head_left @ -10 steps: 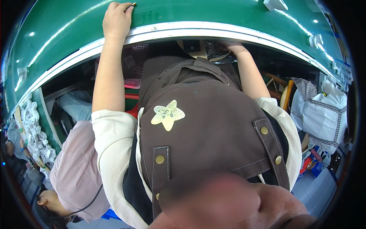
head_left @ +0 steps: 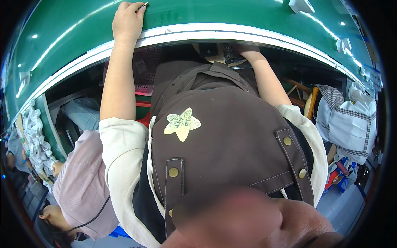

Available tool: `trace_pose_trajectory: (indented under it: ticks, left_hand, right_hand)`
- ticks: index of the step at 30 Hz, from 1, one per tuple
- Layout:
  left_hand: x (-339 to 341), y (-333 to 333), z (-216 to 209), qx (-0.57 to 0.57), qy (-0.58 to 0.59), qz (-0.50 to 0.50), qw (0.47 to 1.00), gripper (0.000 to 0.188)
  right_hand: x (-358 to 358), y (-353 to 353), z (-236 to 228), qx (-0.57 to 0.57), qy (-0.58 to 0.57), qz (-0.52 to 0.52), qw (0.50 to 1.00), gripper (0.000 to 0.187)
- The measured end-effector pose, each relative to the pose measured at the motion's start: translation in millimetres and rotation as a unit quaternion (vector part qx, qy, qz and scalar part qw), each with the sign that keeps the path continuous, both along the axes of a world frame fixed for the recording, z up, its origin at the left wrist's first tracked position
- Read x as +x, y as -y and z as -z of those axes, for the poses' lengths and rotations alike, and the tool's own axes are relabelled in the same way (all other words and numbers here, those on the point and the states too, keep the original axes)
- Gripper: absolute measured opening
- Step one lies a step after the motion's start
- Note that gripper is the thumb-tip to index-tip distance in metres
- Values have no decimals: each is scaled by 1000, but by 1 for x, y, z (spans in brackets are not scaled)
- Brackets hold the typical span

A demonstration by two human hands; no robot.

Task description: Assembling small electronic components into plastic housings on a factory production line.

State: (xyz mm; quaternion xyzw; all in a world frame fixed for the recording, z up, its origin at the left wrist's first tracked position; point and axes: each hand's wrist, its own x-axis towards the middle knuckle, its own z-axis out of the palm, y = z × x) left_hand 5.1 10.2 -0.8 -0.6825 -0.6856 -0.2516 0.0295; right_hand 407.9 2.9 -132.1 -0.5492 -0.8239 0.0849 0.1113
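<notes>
My left hand point(head_left: 127, 21) rests on the green work surface point(head_left: 198, 11) beyond its pale metal edge. Its thumb and fingers pinch a small dark piece with a brass-coloured end point(head_left: 145, 4), too small to name. Below that edge, my right hand point(head_left: 249, 51) reaches under the tabletop. Its fingers are in shadow and hidden, beside a clear plastic bag point(head_left: 230, 55) with dark contents and a dark object point(head_left: 208, 49) above my lap.
White plastic parts point(head_left: 302, 5) stand on the green surface at right. A pink perforated basket point(head_left: 144, 70) sits under the table. At left, a person in a pink top point(head_left: 84, 182) is beside a heap of white parts point(head_left: 39, 142). A white bundle with checked trim point(head_left: 345, 124) is at right.
My right hand has slid slightly further under the table edge. The nearest white part has shifted a little right. The neighbouring person's hand now shows by the white heap. My left hand barely moves.
</notes>
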Motion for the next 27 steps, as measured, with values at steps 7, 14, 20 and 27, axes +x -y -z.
trace_pose_trajectory:
  ticks: [7,14,20,27]
  left_hand:
    - [0,1,1,6,8,9,1000,20]
    - [1,0,0,18,0,13,1000,20]
    - [0,1,0,9,5,4,1000,20]
    - [0,3,-1,36,6,13,999,18]
  right_hand:
    - [4,-8,7,6,14,61,998,34]
    - [21,-17,41,45,-72,85,993,37]
    - [12,-14,33,85,1,53,995,32]
    - [11,10,-3,-2,7,25,1000,44]
